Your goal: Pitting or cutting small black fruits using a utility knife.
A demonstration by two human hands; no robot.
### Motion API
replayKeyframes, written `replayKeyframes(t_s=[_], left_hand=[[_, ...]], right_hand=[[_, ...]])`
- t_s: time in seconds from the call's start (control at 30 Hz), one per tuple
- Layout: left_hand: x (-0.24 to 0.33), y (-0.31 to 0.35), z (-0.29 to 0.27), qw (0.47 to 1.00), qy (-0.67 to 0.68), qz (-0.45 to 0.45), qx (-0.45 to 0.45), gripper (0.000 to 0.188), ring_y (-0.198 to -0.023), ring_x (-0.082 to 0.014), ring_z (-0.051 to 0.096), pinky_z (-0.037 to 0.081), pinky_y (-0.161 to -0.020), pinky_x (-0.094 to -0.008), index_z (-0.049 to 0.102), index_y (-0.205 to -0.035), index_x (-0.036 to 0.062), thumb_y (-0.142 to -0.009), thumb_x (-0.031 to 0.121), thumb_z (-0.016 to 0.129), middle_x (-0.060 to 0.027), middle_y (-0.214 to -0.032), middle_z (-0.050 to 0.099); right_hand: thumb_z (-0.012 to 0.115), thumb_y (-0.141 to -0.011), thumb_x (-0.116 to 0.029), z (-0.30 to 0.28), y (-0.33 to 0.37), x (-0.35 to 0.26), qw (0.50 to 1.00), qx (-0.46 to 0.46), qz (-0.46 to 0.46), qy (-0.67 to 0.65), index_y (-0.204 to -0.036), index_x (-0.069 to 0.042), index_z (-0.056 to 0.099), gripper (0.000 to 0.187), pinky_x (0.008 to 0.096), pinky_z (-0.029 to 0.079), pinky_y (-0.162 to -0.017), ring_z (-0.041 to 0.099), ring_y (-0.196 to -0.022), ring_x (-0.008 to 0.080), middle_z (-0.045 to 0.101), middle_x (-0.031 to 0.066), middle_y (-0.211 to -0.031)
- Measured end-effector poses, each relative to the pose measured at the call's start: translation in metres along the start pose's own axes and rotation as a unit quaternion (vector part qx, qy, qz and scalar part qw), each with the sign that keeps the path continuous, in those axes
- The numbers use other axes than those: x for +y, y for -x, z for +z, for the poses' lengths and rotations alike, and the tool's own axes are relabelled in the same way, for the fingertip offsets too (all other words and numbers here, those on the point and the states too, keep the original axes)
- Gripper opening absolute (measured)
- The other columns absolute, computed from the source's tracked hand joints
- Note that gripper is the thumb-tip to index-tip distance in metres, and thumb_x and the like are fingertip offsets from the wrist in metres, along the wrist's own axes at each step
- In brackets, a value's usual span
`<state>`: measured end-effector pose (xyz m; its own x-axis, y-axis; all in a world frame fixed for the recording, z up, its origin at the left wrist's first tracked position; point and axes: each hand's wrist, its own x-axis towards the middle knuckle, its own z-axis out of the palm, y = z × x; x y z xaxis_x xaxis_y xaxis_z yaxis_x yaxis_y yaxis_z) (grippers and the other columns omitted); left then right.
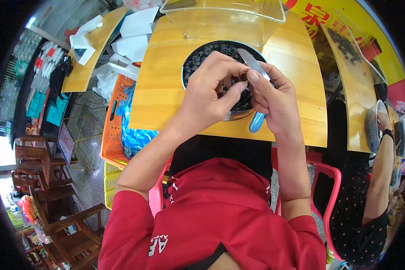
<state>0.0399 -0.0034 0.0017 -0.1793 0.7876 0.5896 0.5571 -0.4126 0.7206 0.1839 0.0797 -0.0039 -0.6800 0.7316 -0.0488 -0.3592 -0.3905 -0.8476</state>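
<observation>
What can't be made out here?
Head view:
Whether the left hand pinches anything: too small.
Middle of the blue-handled metal knife: covered by the right hand.
Some small dark round pieces in the round metal bowl: behind both hands.
Far end of the clear plastic bin: cut by the upper edge.

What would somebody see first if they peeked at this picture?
Probably the big red shirt, filling the bottom middle. Then the blue-handled knife in the right hand, over a round bowl of dark pieces. Left of the table is an orange crate with blue packets.
</observation>
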Motion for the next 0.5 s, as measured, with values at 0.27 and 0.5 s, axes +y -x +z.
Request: replayKeyframes(t_s=[0.27,0.5], left_hand=[[-0.014,0.005,0.01,0.996,0.068,-0.036,0.038,0.017,-0.07,-0.0083,0.049,0.04,-0.057,-0.0212,0.062,-0.1,0.0032,-0.084,0.005,0.066,-0.0028,-0.094,0.051],[-0.013,0.006,0.012,0.987,0.139,-0.079,0.023,0.016,-0.073,-0.0068,0.048,0.04,-0.063,-0.0209,0.059,-0.104,0.0023,-0.089,0.008,0.063,-0.0012,-0.096,0.051]], right_hand=[[0.068,-0.087,-0.014,-0.001,-0.003,0.002,0.998,-0.015,0.027,-0.061,-0.108,-0.004,0.058,0.026,0.0168,0.025,-0.04,0.035,-0.046,0.0001,0.046,-0.0072,-0.061],[0.066,-0.089,-0.012,0.007,0.003,-0.001,1.0,0.005,-0.019,-0.001,-0.108,-0.003,0.059,0.023,0.0165,0.026,-0.039,0.036,-0.046,-0.0003,0.048,-0.0063,-0.063]])
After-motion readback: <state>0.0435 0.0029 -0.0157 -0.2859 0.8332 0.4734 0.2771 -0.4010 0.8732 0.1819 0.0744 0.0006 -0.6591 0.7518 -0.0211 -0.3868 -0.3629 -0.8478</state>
